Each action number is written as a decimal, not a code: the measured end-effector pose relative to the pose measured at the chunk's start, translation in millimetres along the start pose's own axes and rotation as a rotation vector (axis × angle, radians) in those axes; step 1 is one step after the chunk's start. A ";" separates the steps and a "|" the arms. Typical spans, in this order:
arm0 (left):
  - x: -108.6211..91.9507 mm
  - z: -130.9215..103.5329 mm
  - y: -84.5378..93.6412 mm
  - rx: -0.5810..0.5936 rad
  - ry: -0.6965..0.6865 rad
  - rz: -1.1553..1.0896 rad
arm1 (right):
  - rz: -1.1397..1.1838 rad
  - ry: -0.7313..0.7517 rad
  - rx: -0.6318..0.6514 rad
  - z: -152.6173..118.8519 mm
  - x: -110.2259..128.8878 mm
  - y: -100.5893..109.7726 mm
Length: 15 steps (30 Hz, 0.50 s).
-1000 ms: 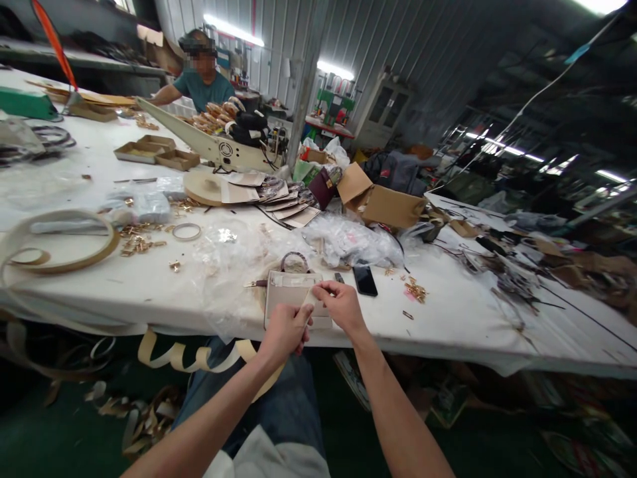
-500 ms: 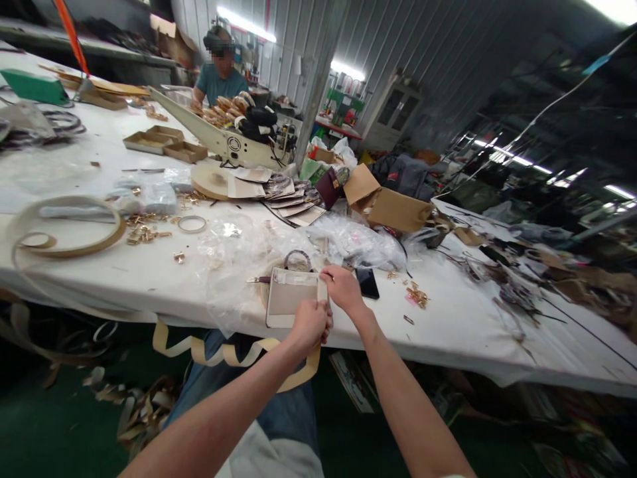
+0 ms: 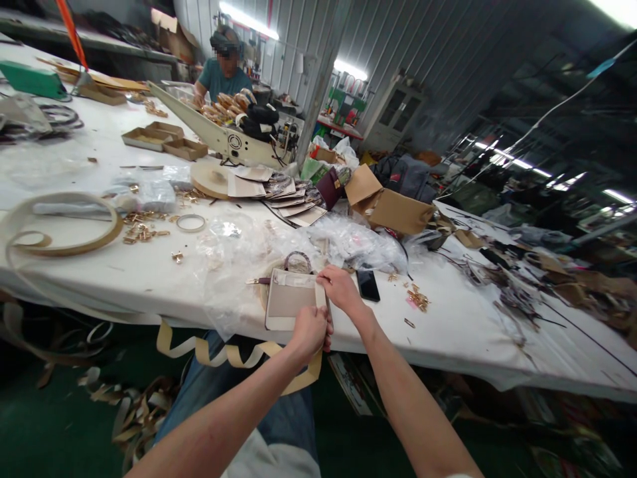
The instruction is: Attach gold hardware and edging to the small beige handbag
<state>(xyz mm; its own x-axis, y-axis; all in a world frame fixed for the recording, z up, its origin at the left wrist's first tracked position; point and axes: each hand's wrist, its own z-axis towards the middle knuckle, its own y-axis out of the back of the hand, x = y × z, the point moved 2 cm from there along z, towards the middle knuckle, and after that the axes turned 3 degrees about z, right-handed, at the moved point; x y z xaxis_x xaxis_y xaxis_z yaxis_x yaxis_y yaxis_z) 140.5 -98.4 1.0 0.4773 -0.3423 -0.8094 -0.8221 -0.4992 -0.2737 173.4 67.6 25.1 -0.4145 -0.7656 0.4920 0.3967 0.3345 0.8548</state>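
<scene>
A flat beige bag panel [image 3: 288,295] with a dark edge lies at the table's front edge, before my body. A dark rounded handle [image 3: 297,259] shows at its top, and a dark strap with a metal end [image 3: 257,281] sticks out on the left. My right hand [image 3: 339,287] pinches the top of a pale tape strip [image 3: 320,289] at the panel's upper right corner. Lower on the same side, my left hand [image 3: 311,328] is closed on the strip, its fingertips partly hidden. From there the curling tape [image 3: 239,356] hangs below the table edge toward the left.
A large tape coil [image 3: 74,249] lies left, near small gold metal fittings [image 3: 139,229]. Crumpled clear plastic [image 3: 226,265] spreads around the panel. A phone [image 3: 368,285] and more gold fittings [image 3: 418,297] lie right. Stacked panels [image 3: 298,206] and a cardboard box [image 3: 398,209] stand behind. A co-worker [image 3: 223,73] sits beyond.
Both hands stay at the panel's right side; the left has shifted slightly down and the right very slightly left. The view has moved a little.
</scene>
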 end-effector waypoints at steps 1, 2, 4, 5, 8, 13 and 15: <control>0.1 0.4 -0.4 -0.002 0.003 0.002 | 0.005 0.001 -0.001 0.7 -0.5 -0.7; 0.5 0.7 -0.6 -0.005 0.006 0.004 | 0.008 0.003 -0.002 1.5 -0.9 -1.5; 1.7 1.4 -0.6 -0.010 0.012 0.006 | 0.016 0.003 -0.006 3.3 -2.0 -3.3; 2.3 1.7 -0.6 -0.012 0.013 0.005 | 0.021 0.002 -0.010 4.2 -2.7 -4.1; 2.9 2.9 -1.2 -0.012 0.012 -0.002 | 0.048 -0.033 -0.045 5.5 -7.1 -5.5; 2.1 4.3 -2.8 -0.003 0.052 -0.014 | 0.123 -0.003 -0.150 -4.7 -18.6 -2.5; 1.9 4.7 -3.5 -0.001 0.069 -0.016 | 0.101 0.107 -0.109 -11.8 -21.2 -2.3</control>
<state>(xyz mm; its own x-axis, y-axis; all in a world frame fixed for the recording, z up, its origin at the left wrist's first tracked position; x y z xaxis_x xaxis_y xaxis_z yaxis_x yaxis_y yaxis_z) 142.8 -93.6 -2.0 0.5108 -0.3880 -0.7672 -0.8137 -0.5061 -0.2858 190.9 76.7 10.8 -0.2806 -0.7876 0.5486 0.5208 0.3552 0.7763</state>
